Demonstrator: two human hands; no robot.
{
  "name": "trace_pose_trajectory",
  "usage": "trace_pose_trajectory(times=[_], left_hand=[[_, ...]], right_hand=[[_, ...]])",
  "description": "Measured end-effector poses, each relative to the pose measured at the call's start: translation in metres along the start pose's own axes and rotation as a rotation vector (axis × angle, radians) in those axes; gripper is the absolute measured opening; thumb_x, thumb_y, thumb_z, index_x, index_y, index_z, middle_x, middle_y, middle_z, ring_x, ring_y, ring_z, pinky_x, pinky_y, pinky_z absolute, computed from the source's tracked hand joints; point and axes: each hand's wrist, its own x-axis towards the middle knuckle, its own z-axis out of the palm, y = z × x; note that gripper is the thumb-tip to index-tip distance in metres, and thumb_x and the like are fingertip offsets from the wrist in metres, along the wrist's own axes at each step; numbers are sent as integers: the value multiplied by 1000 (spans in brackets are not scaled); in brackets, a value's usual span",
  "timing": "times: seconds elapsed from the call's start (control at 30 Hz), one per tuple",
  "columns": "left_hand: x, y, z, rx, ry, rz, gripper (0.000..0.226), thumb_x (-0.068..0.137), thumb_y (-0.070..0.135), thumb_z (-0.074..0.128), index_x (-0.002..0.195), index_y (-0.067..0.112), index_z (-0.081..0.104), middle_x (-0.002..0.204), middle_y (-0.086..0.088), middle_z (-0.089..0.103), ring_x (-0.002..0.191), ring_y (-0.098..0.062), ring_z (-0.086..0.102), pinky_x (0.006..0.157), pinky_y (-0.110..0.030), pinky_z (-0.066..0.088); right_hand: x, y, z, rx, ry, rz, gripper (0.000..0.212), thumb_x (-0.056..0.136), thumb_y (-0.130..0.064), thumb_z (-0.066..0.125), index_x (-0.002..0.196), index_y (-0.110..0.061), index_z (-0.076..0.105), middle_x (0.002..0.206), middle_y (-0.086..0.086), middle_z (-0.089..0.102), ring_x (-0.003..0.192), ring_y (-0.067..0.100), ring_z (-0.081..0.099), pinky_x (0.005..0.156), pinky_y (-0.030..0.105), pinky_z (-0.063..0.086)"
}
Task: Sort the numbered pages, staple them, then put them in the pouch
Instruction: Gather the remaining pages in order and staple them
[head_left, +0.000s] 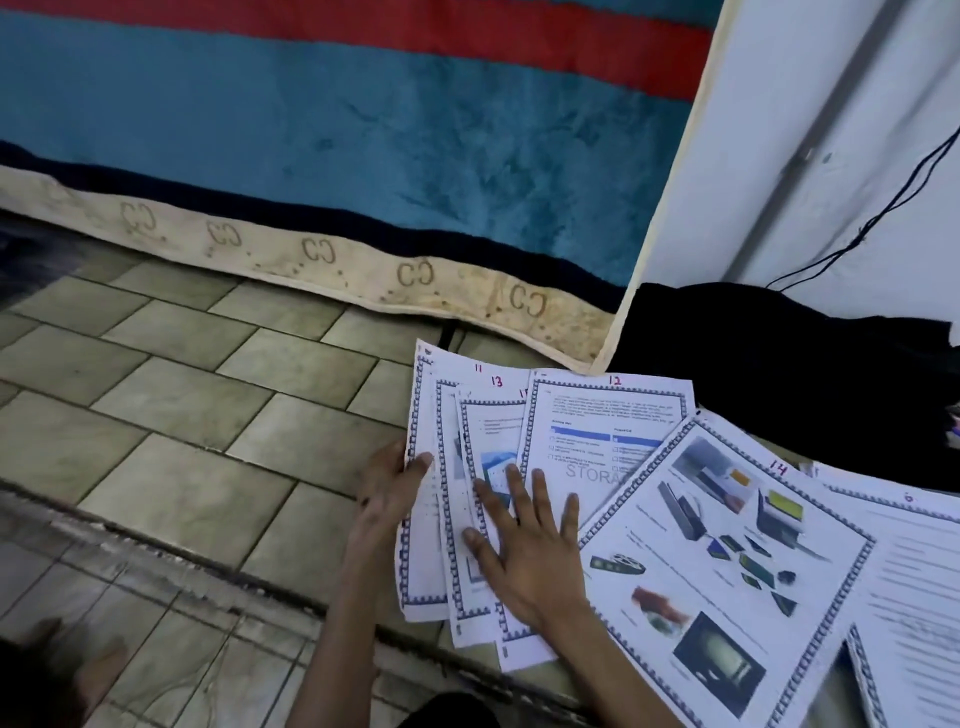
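Fanned pages (613, 431) under right hand (524, 551), left hand (389, 488) gripping edge

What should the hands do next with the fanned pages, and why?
Probably slide page 12 in between page 11 and page 13. The red numbers read 11, 13, a half-hidden one, then 12, so it sits out of order. The left hand holds the fan's edge; the right hand lies flat, free to move it.

Your right hand (524, 545) is covering the lower parts of the fanned pages (470, 467), and page 12 (602, 421) is hiding one sheet's number. The page marked 6 (914, 561) is running off the right edge. Small print is blurring beyond reading. Your left hand's (392, 480) fingers are tucking out of sight behind the pages.
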Motion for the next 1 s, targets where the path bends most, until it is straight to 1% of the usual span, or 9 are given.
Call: trace_pose_trajectory(times=[0.07,0.17,0.33,0.43,0.53,0.6,0.7,0.77,1.0], left_hand=[[-3,-4,-9,-15,40,-35,13,90,12,55,80,15,63,89,-13,70,76,-24,66,75,-39,56],[-6,-1,-24,-26,128,-72,11,90,13,55,91,11,66,90,-13,70,71,-22,65,67,-30,53],[-10,17,-53,10,292,-65,25,90,13,54,111,5,65,102,-15,69,88,-28,66,87,-39,52],[-15,34,-73,-12,339,-41,27,89,12,57,114,2,63,101,-17,68,81,-23,62,81,-32,49],[-21,45,-73,-70,311,-2,30,88,10,59,117,3,61,100,-12,68,80,-21,62,79,-28,47],[-23,50,-67,-131,335,9,29,88,10,59,118,11,62,99,-8,68,79,-21,63,77,-27,49],[-23,48,-63,-243,198,-38,31,88,7,58,119,13,59,104,-12,68,78,-25,66,78,-35,54],[-25,39,-59,-130,124,-92,27,88,5,57,115,10,60,109,-16,68,85,-28,67,83,-41,54],[-47,63,-82,188,442,-43,25,90,8,52,113,1,60,117,-22,62,108,-35,59,89,-37,44]], right_hand=[[-1,1,-1,63,-12,-31,76,76,-70,-15,146,-44,-1,156,-8,-12,140,22,-26,107,49,-24],[-2,3,-6,89,-37,-22,77,73,-65,-18,146,-44,-3,157,-8,-12,136,15,-30,111,49,-22],[3,4,-8,113,-61,-31,80,70,-57,-24,146,-43,-3,158,-7,-12,135,14,-29,109,48,-21],[5,4,-9,96,-46,-21,79,76,-61,-22,147,-42,5,159,-4,-4,146,21,-14,113,51,-12],[12,4,-12,89,22,-39,78,75,-52,-4,143,-34,31,157,7,19,145,31,12,113,55,8],[17,3,-13,86,55,-84,78,75,-50,3,139,-26,41,154,10,25,144,32,15,114,53,7],[19,4,-11,77,17,-153,79,77,-54,-2,145,-25,26,159,3,12,147,23,1,116,46,-6],[19,8,-8,84,-27,-156,80,75,-57,-8,148,-31,14,160,-1,4,147,20,-6,116,44,-10],[20,7,-6,36,-67,-168,80,73,-59,-14,148,-38,4,159,-3,-4,146,20,-12,115,44,-12]])
